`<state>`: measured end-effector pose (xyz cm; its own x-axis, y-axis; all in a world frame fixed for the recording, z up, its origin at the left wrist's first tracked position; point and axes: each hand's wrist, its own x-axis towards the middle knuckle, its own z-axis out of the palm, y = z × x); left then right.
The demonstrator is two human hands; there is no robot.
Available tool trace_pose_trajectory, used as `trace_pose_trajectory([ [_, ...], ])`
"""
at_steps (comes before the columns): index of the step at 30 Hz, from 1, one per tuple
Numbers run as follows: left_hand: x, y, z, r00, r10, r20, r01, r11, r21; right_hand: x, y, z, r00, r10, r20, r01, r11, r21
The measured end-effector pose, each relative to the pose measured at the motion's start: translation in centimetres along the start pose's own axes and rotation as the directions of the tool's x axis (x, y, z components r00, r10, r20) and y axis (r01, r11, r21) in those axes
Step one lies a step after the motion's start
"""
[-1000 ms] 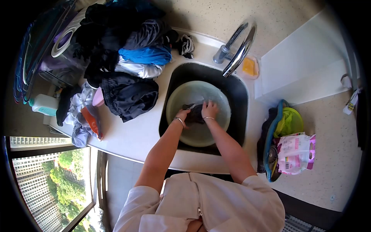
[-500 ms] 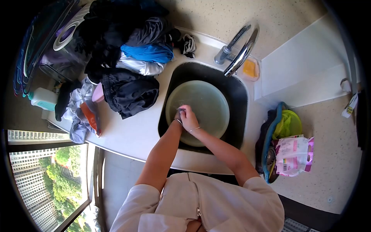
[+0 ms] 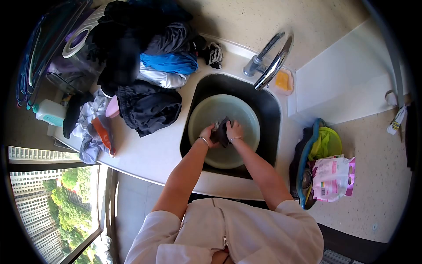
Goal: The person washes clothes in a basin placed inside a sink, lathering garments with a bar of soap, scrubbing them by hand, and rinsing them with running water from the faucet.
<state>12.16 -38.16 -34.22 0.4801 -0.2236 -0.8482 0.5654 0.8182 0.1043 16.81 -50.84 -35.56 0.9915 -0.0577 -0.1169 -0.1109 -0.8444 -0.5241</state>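
Observation:
A pale round basin with cloudy water sits inside the dark sink. Over the basin I hold a small dark cloth between my hands. Its left part is in the closed fingers of my left hand. My right hand grips the right side of the same cloth. The chrome faucet arches over the sink's upper right corner, and no water is seen running from it.
Dark, blue and white clothes are heaped left of the sink, with black shorts below. A soap dish stands by the faucet. At right lie a blue-rimmed container and a pink-white packet. A bottle stands far left.
My hands were together around the cloth at the basin's left side half a second ago. Now they are apart, nearer its middle, with the dark cloth spread between them.

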Motion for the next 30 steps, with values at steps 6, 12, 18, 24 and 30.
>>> trace_pose_trajectory([
  [6, 8.8, -0.1, -5.1, 0.998, 0.016, -0.056, 0.002, 0.948, 0.32, -0.4, 5.9, 3.4, 0.911, -0.336, 0.239, 0.342, 0.94, 0.017],
  [12, 8.7, -1.7, -4.6, 0.714, 0.677, -0.18, -0.225, 0.465, 0.856, 1.4, 1.8, 0.0, 0.996, 0.036, 0.083, -0.05, 0.983, 0.176],
  [18, 1.4, 0.1, -1.0, 0.909, 0.028, 0.416, 0.03, 0.991, -0.132, -5.7, -8.4, -7.1, 0.869, -0.481, 0.117, 0.368, 0.786, 0.496],
  [24, 1.5, -0.6, -0.7, 0.858, 0.192, 0.476, -0.076, 0.965, -0.252, -7.2, -9.9, -5.1, 0.727, -0.68, -0.096, 0.686, 0.725, 0.061],
  [30, 1.0, -0.1, 0.0, 0.994, 0.018, 0.107, 0.013, 0.961, -0.275, 0.4, -2.3, -1.1, 0.837, -0.545, -0.052, 0.53, 0.83, -0.174],
])
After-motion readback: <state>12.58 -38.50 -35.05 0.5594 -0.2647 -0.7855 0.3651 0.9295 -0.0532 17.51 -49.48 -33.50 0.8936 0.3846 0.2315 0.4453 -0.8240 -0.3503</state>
